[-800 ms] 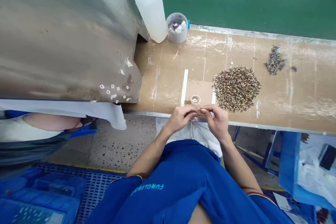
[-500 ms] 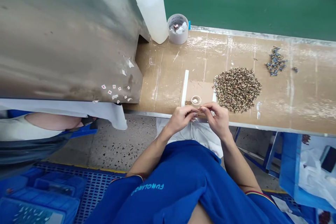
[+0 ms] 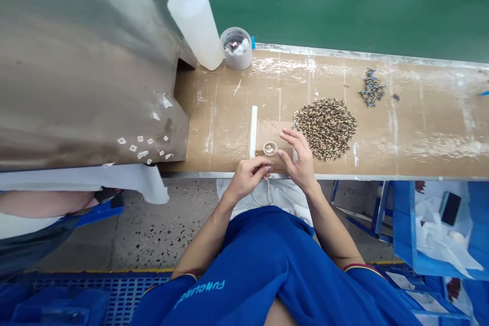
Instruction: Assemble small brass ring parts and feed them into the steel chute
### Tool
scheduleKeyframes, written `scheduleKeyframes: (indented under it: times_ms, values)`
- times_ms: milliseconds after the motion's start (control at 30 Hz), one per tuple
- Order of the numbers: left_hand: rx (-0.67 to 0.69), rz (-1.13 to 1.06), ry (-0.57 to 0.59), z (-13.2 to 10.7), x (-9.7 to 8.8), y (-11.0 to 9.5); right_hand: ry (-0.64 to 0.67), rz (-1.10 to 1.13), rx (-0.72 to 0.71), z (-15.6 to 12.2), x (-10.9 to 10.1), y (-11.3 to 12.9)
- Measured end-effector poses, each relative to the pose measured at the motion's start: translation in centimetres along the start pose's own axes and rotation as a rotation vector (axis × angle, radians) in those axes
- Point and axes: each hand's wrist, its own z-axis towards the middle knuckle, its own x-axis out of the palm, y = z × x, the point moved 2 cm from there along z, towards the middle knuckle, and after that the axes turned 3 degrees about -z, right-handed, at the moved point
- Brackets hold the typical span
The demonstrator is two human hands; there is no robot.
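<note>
At the bench's front edge my left hand [image 3: 250,175] is closed, fingertips pinched together; whatever they hold is too small to make out. My right hand [image 3: 300,160] is apart from it, thumb and fingers spread, with nothing visible between them. Between the two, just beyond my fingertips, sits a small round clear dish [image 3: 270,148] with a few tiny pale pieces in it. The dish rests on a cardboard piece [image 3: 273,130] with a white strip [image 3: 253,131] along its left side. Right of my right hand lies a big heap of tiny brass-and-dark metal parts [image 3: 325,128].
A smaller pile of blue-and-gold parts [image 3: 372,87] lies further right. At the back left stand a white bottle with blue nozzle [image 3: 196,25] and a cup of scraps [image 3: 237,56]. A metal housing [image 3: 95,61] borders the left. Blue bins [image 3: 405,234] stand lower right.
My hands were together at the fingertips; now the right has come away and opened, moving up and right of the left. The camera view has shifted, moving the bench items leftward.
</note>
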Motion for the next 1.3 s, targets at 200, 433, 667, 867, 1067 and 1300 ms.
scheduleKeyframes:
  times_ms: [200, 433, 667, 867, 1067, 1300]
  values:
    - [0.070, 0.014, -0.003, 0.2, -0.1, 0.1, -0.347, -0.278, 0.236, -4.1, -6.3, -2.7]
    - [0.080, 0.028, 0.017, 0.4, -0.2, 0.0, -0.321, -0.490, 0.516, -6.5, -7.4, -4.8]
    - [0.085, 0.089, 0.027, 0.3, -0.2, -0.2, -0.246, -0.523, 0.473, -6.2, -6.2, -4.8]
    - [0.107, 0.125, 0.016, 0.2, 0.0, -0.3, -0.343, -0.457, 0.368, -7.3, -6.3, -4.9]
    - [0.095, 0.110, 0.029, 0.1, 0.0, -0.3, -0.268, -0.417, 0.376, -7.4, -6.3, -5.2]
    - [0.128, 0.178, 0.024, -0.3, 0.8, -0.9, -0.238, -0.404, 0.395, -6.6, -6.9, -4.9]
